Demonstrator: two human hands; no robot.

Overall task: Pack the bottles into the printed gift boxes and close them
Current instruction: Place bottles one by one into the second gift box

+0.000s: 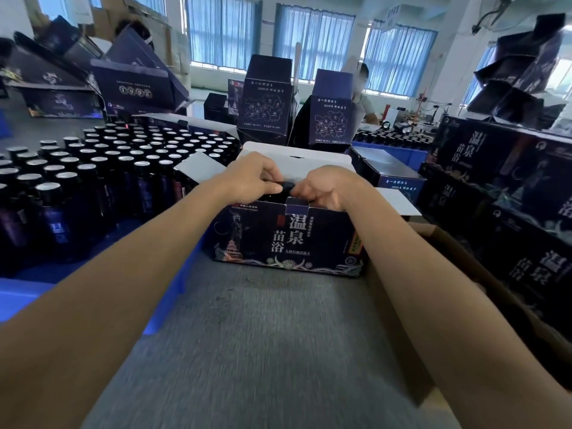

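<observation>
A dark blue printed gift box (288, 239) stands open on the grey table, its white lid flaps (297, 161) folded outwards. Over its opening my left hand (253, 178) and my right hand (325, 188) meet. Both curl their fingers round a dark bottle top (286, 187) that sticks up from inside the box. The rest of that bottle is hidden by the box wall and my fingers. Several dark bottles with silver caps (102, 168) stand packed together at the left.
A blue crate edge (28, 295) runs under the bottles at the left. Stacked printed boxes (510, 218) fill the right side, beside a brown carton (464, 258). More boxes (266, 97) stand behind, and a person (362, 88) works at the far table.
</observation>
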